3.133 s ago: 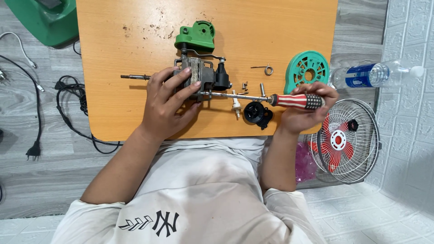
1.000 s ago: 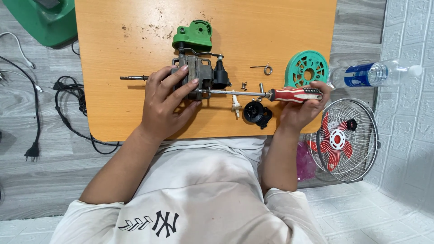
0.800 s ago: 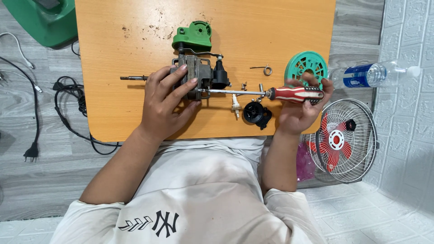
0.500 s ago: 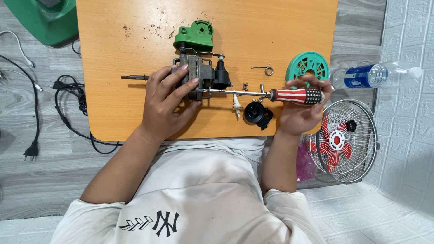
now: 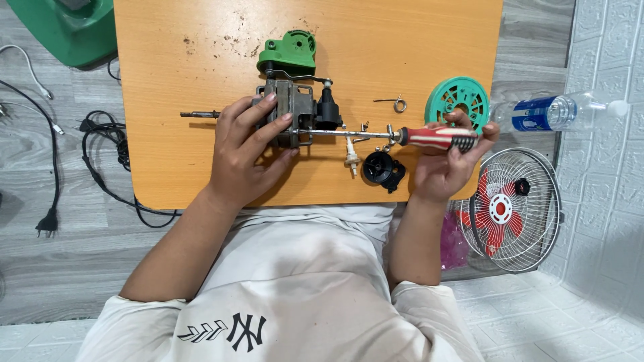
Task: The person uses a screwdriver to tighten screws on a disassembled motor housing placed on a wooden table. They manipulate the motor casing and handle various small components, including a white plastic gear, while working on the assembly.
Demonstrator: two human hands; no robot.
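Observation:
My left hand [image 5: 243,151] presses down on a grey metal fan motor [image 5: 290,112] lying on the orange table [image 5: 168,154], its shaft sticking out to the left. A green plastic housing [image 5: 288,53] sits just behind the motor. My right hand [image 5: 446,164] grips the red-and-black handle of a screwdriver [image 5: 436,138], whose long metal shank reaches left into the motor's side. A black round part [image 5: 381,169] and a small white piece [image 5: 351,157] lie below the shank.
A teal round grille cap [image 5: 458,97] and a small wire spring [image 5: 397,103] lie on the table's right side. On the floor to the right are a plastic bottle [image 5: 547,112] and a wire fan guard with red blades [image 5: 510,209]. Black cables [image 5: 100,161] lie at left.
The screwdriver handle and my right hand have shifted slightly up and turned; my left hand stays on the motor.

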